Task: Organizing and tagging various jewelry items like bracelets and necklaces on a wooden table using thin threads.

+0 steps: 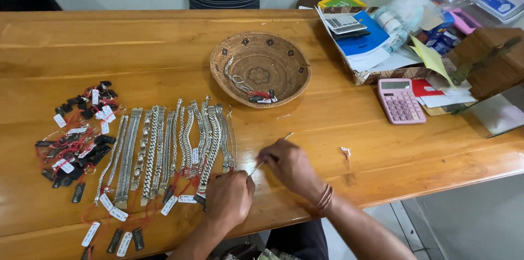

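Silver bracelets (pixel 164 151) with white tags and red strings on orange-brown wood surface (pixel 136 47). Tan woven basket (pixel 260 69), dark diamond pattern. Pink calculator (pixel 400 101); blue folder (pixel 363 39).

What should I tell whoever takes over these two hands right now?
Left hand rests at the tagged lower ends of the silver chain bracelets laid in a row on the wooden table. Right hand pinches a thin pale stick beside the row. Round woven basket holds one more silver chain with tags. A heap of red-strung black and white tags lies left of the row. Whether tagging is finished cannot be told.
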